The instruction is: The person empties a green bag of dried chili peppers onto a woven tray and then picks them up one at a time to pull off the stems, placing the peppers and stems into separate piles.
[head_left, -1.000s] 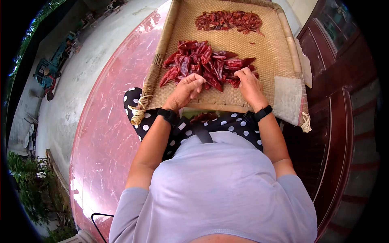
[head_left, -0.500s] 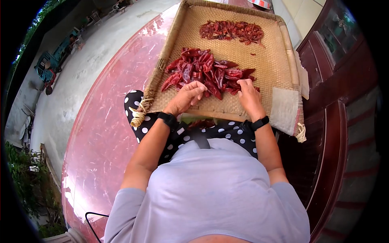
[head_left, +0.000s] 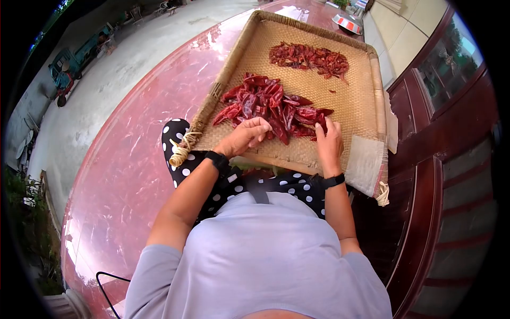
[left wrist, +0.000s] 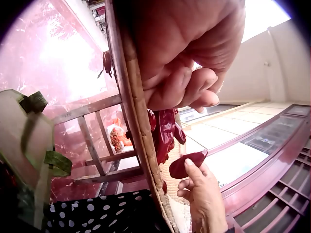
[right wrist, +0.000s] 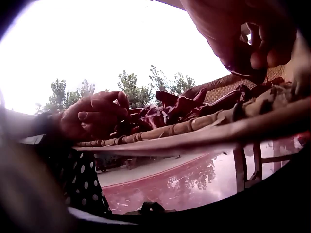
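A pile of large dried red chilies (head_left: 265,101) lies in the near half of a woven bamboo tray (head_left: 350,106). At the pile's right end my right hand (head_left: 330,142) pinches one dark red dried chili (left wrist: 188,165) between thumb and fingers, as the left wrist view shows. Along the near left side of the pile, my left hand (head_left: 245,137) is held with its fingers curled in and the thumb near them. Nothing shows between those fingers in the left wrist view, where the hand (left wrist: 189,53) fills the top.
Farther back in the tray lies a strip of smaller chili pieces (head_left: 313,59). The tray's near edge is over the person's polka-dot trousers (head_left: 178,133). A red table (head_left: 133,159) extends to the left, and a dark red door (head_left: 414,117) stands on the right.
The head view has shifted, so the tray appears lower. My right hand's fingers have spread and moved at the pile's right end. The left hand stays beside the pile, much as before.
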Action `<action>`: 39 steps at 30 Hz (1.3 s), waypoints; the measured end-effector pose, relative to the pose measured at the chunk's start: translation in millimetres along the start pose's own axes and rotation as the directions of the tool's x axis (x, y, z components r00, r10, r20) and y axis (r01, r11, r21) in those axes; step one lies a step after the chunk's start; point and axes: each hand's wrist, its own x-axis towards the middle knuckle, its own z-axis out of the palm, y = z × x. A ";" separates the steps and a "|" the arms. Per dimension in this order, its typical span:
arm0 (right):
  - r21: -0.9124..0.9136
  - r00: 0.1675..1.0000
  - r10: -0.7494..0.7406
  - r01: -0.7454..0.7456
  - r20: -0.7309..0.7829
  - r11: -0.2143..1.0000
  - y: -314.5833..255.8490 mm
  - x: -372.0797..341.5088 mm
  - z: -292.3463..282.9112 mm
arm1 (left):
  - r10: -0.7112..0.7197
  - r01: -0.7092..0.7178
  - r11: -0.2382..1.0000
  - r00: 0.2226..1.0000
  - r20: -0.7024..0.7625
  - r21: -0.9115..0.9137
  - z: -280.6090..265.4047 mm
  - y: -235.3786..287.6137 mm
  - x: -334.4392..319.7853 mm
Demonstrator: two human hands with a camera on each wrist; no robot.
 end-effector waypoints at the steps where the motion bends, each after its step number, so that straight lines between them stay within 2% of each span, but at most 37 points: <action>1: 0.055 0.998 -0.020 0.023 -0.060 0.998 2.0 -3.5 2.6 | 0.000 0.000 1.000 1.000 0.009 0.007 -1.7 -3.4 -0.5; 2: 0.485 0.958 0.179 -0.269 0.223 0.832 -27.5 -8.0 -17.2 | -0.014 0.014 1.000 1.000 0.006 0.028 -0.5 -4.2 -2.3; 5: 0.744 0.903 0.058 -0.386 0.426 0.546 -52.2 -20.8 -20.0 | -0.030 0.028 0.995 0.999 0.024 0.092 11.3 8.1 -5.5; 7: 0.780 0.847 0.036 -0.503 0.530 0.371 -63.3 -29.3 -12.6 | -0.016 0.008 0.993 0.998 0.060 0.121 18.8 13.0 -10.0; 9: 0.788 0.823 0.047 -0.556 0.565 0.266 -69.4 -36.7 -2.4 | -0.023 0.008 0.990 0.995 0.102 0.138 14.6 8.2 -8.6; 12: 0.745 0.757 0.011 -0.645 0.653 0.172 -61.7 -36.9 0.0 | -0.064 0.036 0.984 0.986 0.155 0.175 5.9 4.7 -6.2; 15: 0.757 0.784 0.069 -0.615 0.617 0.223 -49.6 -35.1 3.9 | -0.082 0.057 0.988 0.982 0.173 0.146 0.9 3.6 -5.2; 19: 0.771 0.794 0.062 -0.603 0.604 0.203 -47.7 -37.5 1.2 | -0.052 0.039 0.996 0.984 0.173 0.081 -0.4 -0.7 -2.8; 22: 0.794 0.813 0.026 -0.574 0.582 0.200 -48.8 -38.7 -2.6 | -0.031 0.034 0.998 0.997 0.072 -0.048 7.0 5.5 -6.0; 25: 0.732 0.765 -0.095 -0.561 0.637 0.387 -56.0 -43.9 -15.6 | 0.052 -0.051 0.998 0.998 0.037 -0.039 0.0 4.1 -5.3; 26: 0.726 0.757 -0.188 -0.478 0.626 0.495 -59.0 -46.3 -17.4 | 0.060 -0.060 0.998 0.998 0.007 -0.028 1.9 4.0 -4.8; 27: 0.638 0.673 -0.192 -0.513 0.714 0.574 -69.5 -48.4 -25.4 | 0.044 -0.044 0.999 0.999 0.001 -0.012 3.6 4.4 -4.4; 29: 0.577 0.655 -0.307 -0.244 0.691 0.779 -69.2 -54.5 -17.2 | 0.014 -0.014 1.000 1.000 -0.011 0.022 6.0 6.5 -4.5; 30: 0.568 0.684 -0.317 -0.174 0.657 0.804 -70.1 -57.6 -14.8 | 0.015 -0.015 1.000 1.000 -0.012 0.028 5.3 5.9 -3.9; 33: 0.630 0.761 -0.315 -0.155 0.567 0.761 -73.1 -57.3 -20.2 | 0.008 -0.007 1.000 1.000 -0.019 0.026 3.5 3.7 -3.1; 34: 0.568 0.751 -0.251 -0.195 0.611 0.799 -72.0 -52.0 -26.3 | -0.001 0.001 1.000 1.000 -0.024 0.012 3.6 3.3 -3.8; 37: 0.353 0.932 -0.204 0.090 0.299 0.931 -47.9 -33.4 -31.1 | 0.018 -0.018 1.000 1.000 0.002 0.001 1.4 1.9 -3.2; 39: 0.064 0.982 -0.140 0.133 0.128 0.989 -25.3 -22.8 -31.8 | 0.015 -0.015 1.000 1.000 0.015 0.006 1.6 2.2 -3.5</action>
